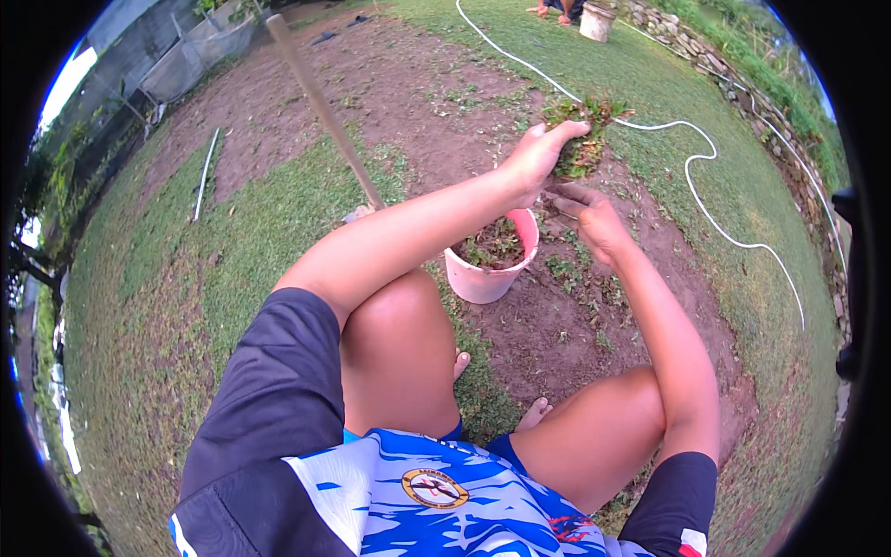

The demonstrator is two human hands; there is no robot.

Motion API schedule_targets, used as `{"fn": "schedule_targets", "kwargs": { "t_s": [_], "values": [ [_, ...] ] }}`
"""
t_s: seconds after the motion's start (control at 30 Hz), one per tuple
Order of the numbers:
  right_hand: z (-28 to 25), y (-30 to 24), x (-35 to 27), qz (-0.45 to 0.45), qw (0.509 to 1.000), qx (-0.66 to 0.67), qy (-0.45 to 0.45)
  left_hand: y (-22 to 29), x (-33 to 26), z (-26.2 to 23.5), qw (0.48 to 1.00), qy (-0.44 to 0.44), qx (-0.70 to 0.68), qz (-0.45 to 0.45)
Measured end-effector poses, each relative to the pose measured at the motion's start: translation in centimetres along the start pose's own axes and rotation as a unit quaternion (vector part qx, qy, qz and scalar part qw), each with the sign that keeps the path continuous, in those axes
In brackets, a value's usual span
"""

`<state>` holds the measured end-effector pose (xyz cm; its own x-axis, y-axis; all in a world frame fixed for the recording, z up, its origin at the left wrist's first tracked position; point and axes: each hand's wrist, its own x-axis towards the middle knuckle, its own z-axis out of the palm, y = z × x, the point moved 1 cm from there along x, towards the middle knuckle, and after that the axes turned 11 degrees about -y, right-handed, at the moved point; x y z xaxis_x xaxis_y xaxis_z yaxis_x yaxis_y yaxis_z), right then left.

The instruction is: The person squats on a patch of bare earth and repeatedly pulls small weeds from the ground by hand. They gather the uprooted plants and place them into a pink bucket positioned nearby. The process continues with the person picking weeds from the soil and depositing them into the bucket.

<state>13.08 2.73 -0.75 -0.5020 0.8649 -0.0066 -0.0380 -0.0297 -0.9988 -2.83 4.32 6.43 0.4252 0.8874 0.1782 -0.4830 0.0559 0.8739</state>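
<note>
A grass clump (583, 139) is being held up above a pink bucket (489, 278), clamped in the left hand (538, 158). It is being picked at by the right hand (594, 218), fingers loosely apart beneath it. The bucket is being filled, about half full so far; bare soil (557, 325) is still being left patchy around it.

ground (594, 343): bare soil, grass patches | on it: pink bucket (483, 278), white hose (705, 200)
</note>
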Motion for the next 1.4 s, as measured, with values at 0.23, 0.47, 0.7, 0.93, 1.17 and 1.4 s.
{"fn": "schedule_targets", "kwargs": {
  "t_s": [0.23,0.47,0.7,0.93,1.17,1.4],
  "values": [
    [-2.8,-0.4,0.4,0.028,0.996,-0.029,0.077,-3.0,1.1,-1.3,0.983,0.140,0.112,-0.034],
    [-3.9,2.9,1.0,0.080,0.984,-0.157,-0.013,-3.9,2.7,0.8,0.979,0.151,0.129,-0.041],
    [-8.4,-1.7,-4.1,-0.071,0.987,0.099,0.101,-4.3,3.7,0.4,0.970,0.038,0.240,0.009],
    [-9.8,-4.0,-8.3,-0.007,0.991,-0.079,0.104,-6.9,3.9,1.8,0.823,-0.170,0.542,-0.017],
    [-11.4,-2.9,-9.0,0.000,0.989,-0.078,0.130,-6.8,2.9,2.2,0.905,-0.062,0.404,0.114],
    [-11.4,-3.1,-8.6,-0.036,0.972,0.014,0.232,-6.8,2.4,1.5,0.959,-0.054,0.277,-0.018]
  ]
}}
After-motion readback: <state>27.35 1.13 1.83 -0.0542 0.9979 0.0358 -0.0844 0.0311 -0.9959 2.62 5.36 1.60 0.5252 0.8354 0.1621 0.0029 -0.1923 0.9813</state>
